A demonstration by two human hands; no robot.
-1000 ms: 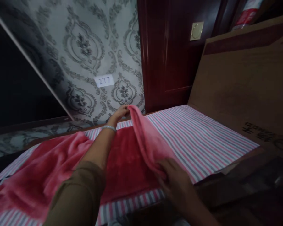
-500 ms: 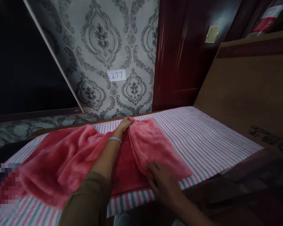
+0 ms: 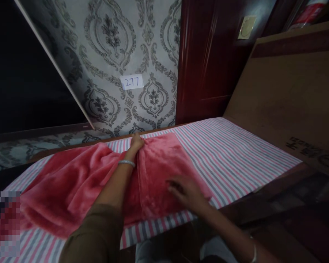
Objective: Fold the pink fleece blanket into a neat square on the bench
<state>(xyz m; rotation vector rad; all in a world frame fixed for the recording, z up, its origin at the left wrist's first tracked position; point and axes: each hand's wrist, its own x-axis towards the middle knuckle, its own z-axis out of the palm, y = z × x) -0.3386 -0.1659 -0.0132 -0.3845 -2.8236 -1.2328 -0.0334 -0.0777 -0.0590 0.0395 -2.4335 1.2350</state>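
A fluffy red-pink blanket (image 3: pixel 79 182) lies across a striped cloth, rumpled on the left and folded into a flatter panel (image 3: pixel 164 160) on the right. At the far edge of that fold, my left hand (image 3: pixel 137 141) is closed on the blanket, its fingertips partly hidden. A light band circles my left wrist. My right hand (image 3: pixel 188 191) is over the near part of the panel, fingers loosely bent and apart, with no fabric seen between them. Whether it touches the blanket I cannot tell.
The striped cloth (image 3: pixel 222 157) covers the table beneath the blanket. A large cardboard box (image 3: pixel 290 95) stands at the right. Behind are a patterned wall with a "277" paper label (image 3: pixel 132 82), a dark screen (image 3: pixel 35 80) and a dark red wooden panel (image 3: pixel 205 62).
The folded panel's left edge has shifted left and flattened, my left hand moving left with it. My right hand has come off that edge and is over the panel. The view has tilted slightly.
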